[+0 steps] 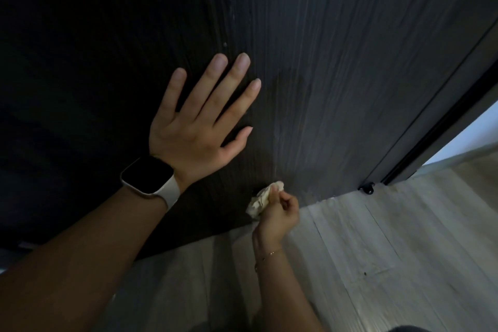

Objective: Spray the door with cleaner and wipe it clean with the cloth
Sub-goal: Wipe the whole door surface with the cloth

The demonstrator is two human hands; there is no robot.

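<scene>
The right hand covers part of the crumpled cream cloth. Toward nine o'clock the dark wood-grain door sinks into shadow, its grain unreadable; the frame's top edge cuts it off.

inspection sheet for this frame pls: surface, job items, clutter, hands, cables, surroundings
Surface: dark wood-grain door, faint vertical streaks; small pale specks near the top.
Job's things: crumpled pale cloth against the door's lower part, near the floor; no spray bottle seen.
Clutter: nothing seen.
Hands: left hand flat on the door, fingers spread, smartwatch on its wrist; right hand has its grip on the cloth, thin bracelet on its wrist.
Cables: nothing seen.
Surroundings: light plank floor; small black door stop at the door's bottom corner; bright opening beyond the door edge.
</scene>
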